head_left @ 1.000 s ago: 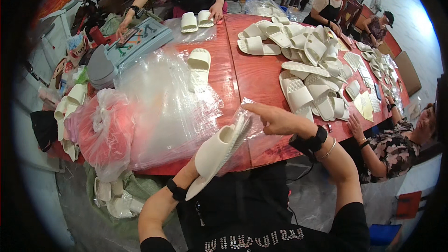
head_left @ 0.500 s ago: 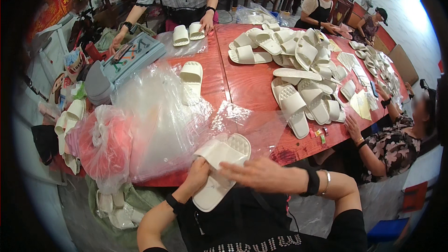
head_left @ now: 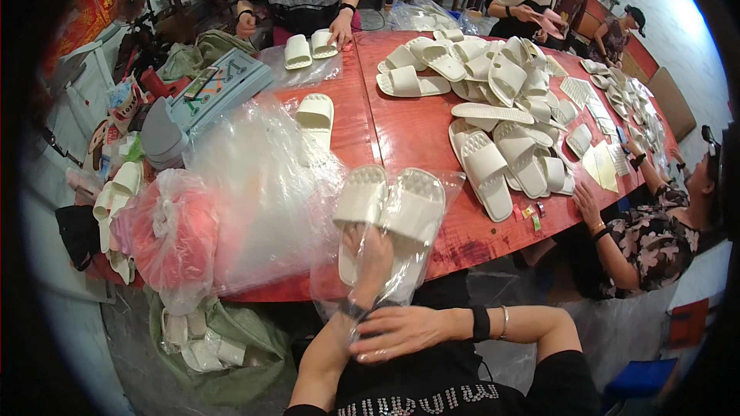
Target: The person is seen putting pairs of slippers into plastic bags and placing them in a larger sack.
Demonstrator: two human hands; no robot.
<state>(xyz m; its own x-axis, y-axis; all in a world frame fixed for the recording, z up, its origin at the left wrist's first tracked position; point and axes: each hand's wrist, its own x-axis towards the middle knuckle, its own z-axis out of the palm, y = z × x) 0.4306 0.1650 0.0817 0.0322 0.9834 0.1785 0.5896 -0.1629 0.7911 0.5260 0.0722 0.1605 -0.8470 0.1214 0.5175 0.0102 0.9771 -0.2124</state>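
My left hand (head_left: 370, 258) sits inside a clear bag (head_left: 401, 262), fingers clenched on a pair of white slippers (head_left: 389, 212) held soles-up over the near edge of the red surface (head_left: 401, 131). My right hand (head_left: 405, 331) lies across the left wrist, fingers pinching the bag's open end. More slippers (head_left: 493, 108) crowd the surface beyond.

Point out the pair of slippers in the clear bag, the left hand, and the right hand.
pair of slippers (head_left: 416, 208), head view, sole of the right-side slipper.
left hand (head_left: 371, 256), head view, back of hand inside the clear bag.
right hand (head_left: 401, 331), head view, back of hand.
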